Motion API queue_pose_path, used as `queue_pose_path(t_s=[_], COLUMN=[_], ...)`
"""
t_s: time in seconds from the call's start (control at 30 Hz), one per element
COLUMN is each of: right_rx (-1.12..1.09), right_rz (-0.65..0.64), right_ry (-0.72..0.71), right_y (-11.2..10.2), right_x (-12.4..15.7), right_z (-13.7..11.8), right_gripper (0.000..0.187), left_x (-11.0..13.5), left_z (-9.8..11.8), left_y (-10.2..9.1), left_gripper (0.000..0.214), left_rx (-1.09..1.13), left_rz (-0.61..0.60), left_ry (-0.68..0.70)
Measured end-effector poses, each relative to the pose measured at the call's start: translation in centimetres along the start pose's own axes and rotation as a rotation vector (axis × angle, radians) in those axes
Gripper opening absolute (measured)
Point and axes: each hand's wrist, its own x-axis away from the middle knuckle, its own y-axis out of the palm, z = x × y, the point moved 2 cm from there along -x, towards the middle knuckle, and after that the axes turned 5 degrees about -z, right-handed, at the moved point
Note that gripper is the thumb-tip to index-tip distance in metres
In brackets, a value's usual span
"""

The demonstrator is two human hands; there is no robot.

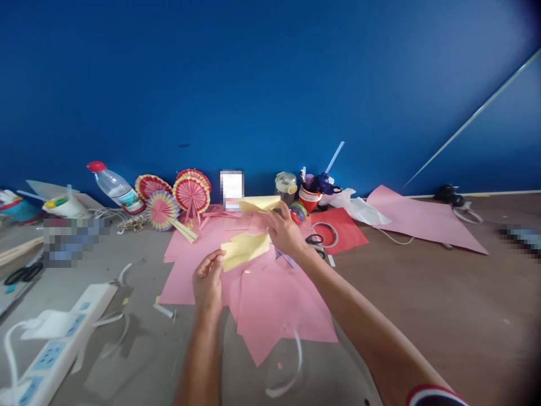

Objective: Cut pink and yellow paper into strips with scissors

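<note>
My left hand (pixel 208 280) pinches the left edge of a yellow paper piece (pixel 245 251) between thumb and fingers. Higher and to the right, my right hand (pixel 286 230) is closed on the right end of another yellow strip of paper (pixel 260 203). Both yellow papers are held above overlapping pink paper sheets (pixel 279 301). Whether the two yellow pieces join is hard to see. Just right of my right hand lie scissors (pixel 315 239) and a roll of tape (pixel 329 235) on a red sheet (pixel 353 228).
Folded paper fans (pixel 191 194), a bottle (pixel 118 189), a lidded jar (pixel 286 186) and a red cup of tools (pixel 310 198) stand along the blue wall. A power strip (pixel 63 344) lies front left. Another pink sheet (pixel 422 217) is at right.
</note>
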Motion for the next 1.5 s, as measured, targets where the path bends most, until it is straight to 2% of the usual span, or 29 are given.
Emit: queue_pose_path(t_s=[0.07, 0.17, 0.27, 0.4, 0.5, 0.6, 0.7, 0.77, 0.93, 1.07, 1.17, 1.27, 1.4, 1.5], right_rx=[0.027, -0.040, -0.125, -0.275, -0.524, -0.767, -1.044, -1.130, -0.985, -0.705, -0.520, -0.429, -0.327, -0.225], right_rz=[-0.020, -0.088, -0.215, -0.332, -0.363, -0.341, -0.384, -0.393, -0.196, -0.092, -0.060, -0.065, -0.087, -0.042], right_ry=[0.026, -0.046, -0.093, -0.103, 0.034, 0.202, 0.255, 0.256, 0.314, 0.342, 0.388, 0.393, 0.324, 0.233], right_y=[-0.9, -2.1, -2.3, -1.3, -0.8, -1.3, -2.4, -2.9, -2.6, -2.5, -2.7, -2.4, -1.2, -0.6], right_x=[0.8, 1.9, 2.6, 2.6, 2.3, 2.5, 3.3, 4.2, 7.2, 9.9, 11.4, 12.3, 13.0, 13.4], right_z=[0.3, 0.2, 0.1, -0.1, -0.2, -0.4, -1.1, -1.6, -1.1, -0.6, -0.6, -0.7, -0.5, -0.3], right_gripper=[0.048, 0.040, 0.031, 0.028, 0.028, 0.030, 0.039, 0.043, 0.045, 0.043, 0.042, 0.043, 0.046, 0.045], left_x=[0.0, 0.2, 0.4, 0.6, 0.4, 0.1, 0.0, 0.1, 0.9, 1.5, 1.9, 2.2, 2.8, 3.3], left_z=[0.3, 1.1, 1.7, 1.6, 1.3, 1.2, 1.3, 1.3, 1.2, 1.6, 2.6, 2.9, 1.5, 0.2], left_y=[0.3, 0.8, 1.0, 0.6, 0.2, 0.0, 0.2, 0.6, 1.3, 1.3, 1.4, 1.6, 1.5, 1.2], left_gripper=[0.023, 0.023, 0.027, 0.026, 0.025, 0.023, 0.023, 0.024, 0.025, 0.027, 0.029, 0.030, 0.026, 0.021], left_rx=[0.244, 0.493, 0.573, 0.587, 0.612, 0.660, 0.679, 0.665, 0.497, 0.041, -0.266, -0.366, -0.497, -0.605], left_rz=[-0.018, -0.083, -0.133, -0.162, -0.154, -0.132, -0.115, -0.116, -0.141, -0.204, -0.284, -0.360, -0.475, -0.505], left_ry=[-0.024, -0.086, -0.151, -0.207, -0.223, -0.220, -0.213, -0.207, -0.164, -0.099, -0.011, 0.012, -0.023, 0.069])
